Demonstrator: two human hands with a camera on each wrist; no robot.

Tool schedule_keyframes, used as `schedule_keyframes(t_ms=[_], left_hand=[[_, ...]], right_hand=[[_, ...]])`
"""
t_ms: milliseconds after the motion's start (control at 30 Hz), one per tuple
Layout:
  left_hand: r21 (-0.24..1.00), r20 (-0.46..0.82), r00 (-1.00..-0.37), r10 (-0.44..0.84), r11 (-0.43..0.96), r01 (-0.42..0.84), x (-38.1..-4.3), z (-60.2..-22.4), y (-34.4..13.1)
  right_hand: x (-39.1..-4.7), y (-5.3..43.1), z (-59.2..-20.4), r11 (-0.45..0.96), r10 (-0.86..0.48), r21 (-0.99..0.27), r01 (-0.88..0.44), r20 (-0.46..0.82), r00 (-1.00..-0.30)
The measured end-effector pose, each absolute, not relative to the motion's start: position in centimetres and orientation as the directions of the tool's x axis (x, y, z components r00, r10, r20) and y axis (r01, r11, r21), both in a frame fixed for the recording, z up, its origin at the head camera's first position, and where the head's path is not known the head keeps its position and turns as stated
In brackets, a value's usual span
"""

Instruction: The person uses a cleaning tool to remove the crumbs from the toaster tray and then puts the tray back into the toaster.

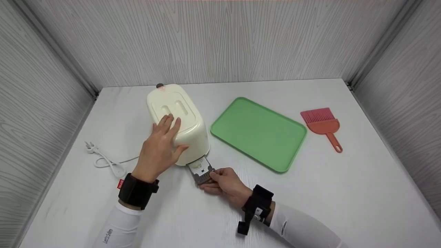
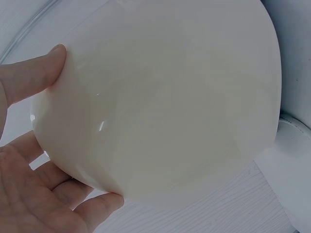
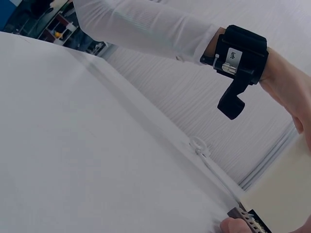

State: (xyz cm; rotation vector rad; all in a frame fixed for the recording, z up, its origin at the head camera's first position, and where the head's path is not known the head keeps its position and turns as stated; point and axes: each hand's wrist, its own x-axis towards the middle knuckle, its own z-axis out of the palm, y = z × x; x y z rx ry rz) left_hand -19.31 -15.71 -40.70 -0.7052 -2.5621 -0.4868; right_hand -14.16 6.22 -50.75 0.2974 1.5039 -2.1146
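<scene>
A cream toaster (image 1: 194, 141) with a smooth rounded body stands left of the middle of the table. My left hand (image 1: 158, 151) rests on it, fingers spread over the top and thumb against the near end. The toaster's body (image 2: 170, 107) fills most of the left wrist view, with the left fingertips on its edge. From the bottom of the near end a grey crumb tray (image 1: 200, 167) sticks partly out, bearing small yellowish bits. My right hand (image 1: 229, 184) pinches its outer end between thumb and fingers. The tray's inner part is hidden inside the toaster.
A green tray (image 1: 258, 134) lies right of the toaster. Farther right is a small orange dustpan (image 1: 322, 126) with a pink brush (image 1: 317, 115). The toaster's white cord and plug (image 1: 106, 158) lie at left. Pale wood-grain walls (image 1: 220, 41) border the table.
</scene>
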Motion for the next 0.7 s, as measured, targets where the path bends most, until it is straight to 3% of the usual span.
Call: schedule_keyframes(t_ms=[700], left_hand=[[0.228,0.479,-0.788,0.386,0.813,0.536,-19.3,-40.5,-15.6]], right_hand=[[-12.1,7.4,-50.5,-0.249,-0.285,-0.809,0.533,-0.465,-0.838]])
